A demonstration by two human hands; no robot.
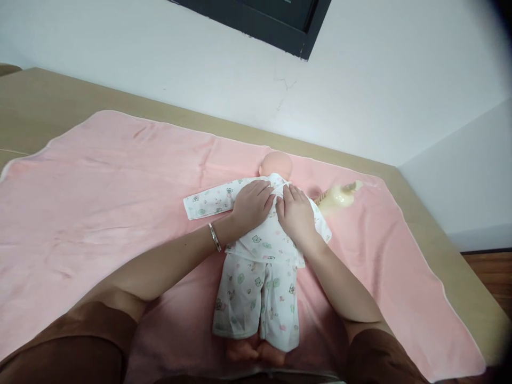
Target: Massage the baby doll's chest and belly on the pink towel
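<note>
A baby doll [275,164] lies stretched out on a pink blanket [152,160], head away from me, with no facial features showing. It wears a white patterned top [256,242] and matching trousers [238,298]; its bare feet [256,349] stick out at the bottom. My left hand [253,205] rests flat on the upper part of the top, fingers stretched toward the collar. Beside it, my right hand [296,213] lies the same way, fingertips close to the left hand's. One sleeve [208,204] extends to the left; the other is partly hidden by my right hand.
A baby bottle [342,196] with cream-coloured contents lies on the blanket to the right of the doll. The blanket covers much of a wooden table [52,98]. Behind the table stands a white wall [224,74] with a dark frame [280,32] on it.
</note>
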